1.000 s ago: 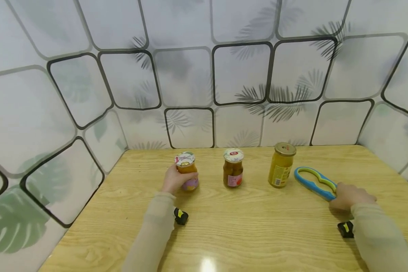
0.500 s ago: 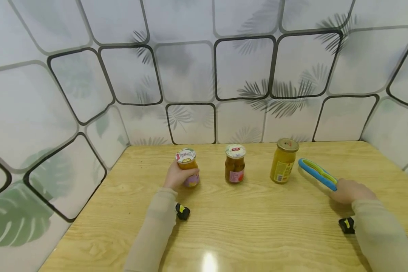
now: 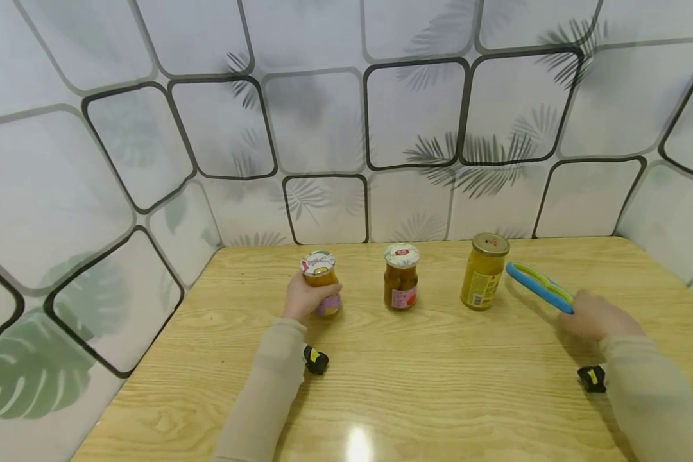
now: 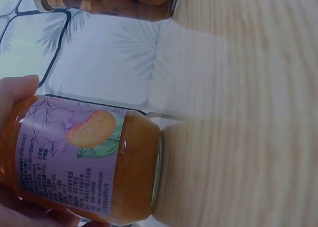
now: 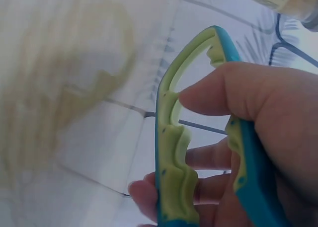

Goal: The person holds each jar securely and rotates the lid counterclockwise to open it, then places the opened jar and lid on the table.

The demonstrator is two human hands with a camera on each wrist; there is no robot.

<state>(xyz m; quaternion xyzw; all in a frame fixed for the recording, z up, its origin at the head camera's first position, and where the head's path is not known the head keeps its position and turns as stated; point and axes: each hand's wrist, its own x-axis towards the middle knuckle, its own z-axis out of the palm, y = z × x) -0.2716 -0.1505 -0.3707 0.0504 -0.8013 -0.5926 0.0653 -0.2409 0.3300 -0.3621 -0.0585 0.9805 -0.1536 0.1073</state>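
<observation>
My left hand [image 3: 305,296] grips a small jar [image 3: 323,280] of orange contents with a patterned lid. The left wrist view shows its purple label [image 4: 69,162] with an orange segment, and the jar standing upright on the wooden table. In my right hand [image 3: 600,316] is a blue and green jar opener [image 3: 537,287], raised off the table and seen nearly edge-on. In the right wrist view the thumb and fingers wrap one arm of the opener [image 5: 174,137], some fingers passing through its loop, and its shadow falls on the table. No jar sits inside the loop.
A brown jar [image 3: 400,282] with a patterned lid and pink label stands in the middle. Further right, just left of the opener's tip, stands a taller yellow jar [image 3: 483,273] with a gold lid. A patterned wall [image 3: 323,141] closes off the back of the table [image 3: 416,378].
My right hand has lifted the jar opener off the table and tilted it from flat to nearly edge-on. The left hand keeps its grip on the orange jar. The head view has shifted slightly.
</observation>
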